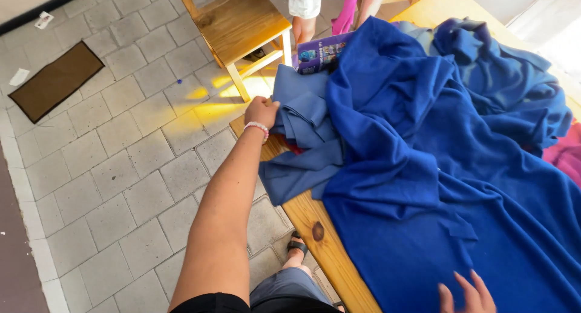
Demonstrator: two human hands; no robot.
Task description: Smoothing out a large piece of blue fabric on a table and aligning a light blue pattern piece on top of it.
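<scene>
A large bright blue fleece cloth [436, 186] lies spread over a wooden table [330, 252]. At its left edge sits a pile of duller blue fabric pieces [302, 125], partly hanging off the table. My left hand [261, 112], with a beaded bracelet on the wrist, grips the edge of this pile. My right hand [469, 296] rests flat on the bright blue cloth near the bottom of the view, fingers spread. A further grey-blue cloth [508, 77] is bunched at the far right.
A wooden chair [242, 22] stands on the paved floor beyond the table, with another person's legs [302, 16] behind it. A purple printed package [321, 52] lies at the table's far end. A brown mat [55, 80] lies on the floor at left. Pink fabric [566, 156] shows at right.
</scene>
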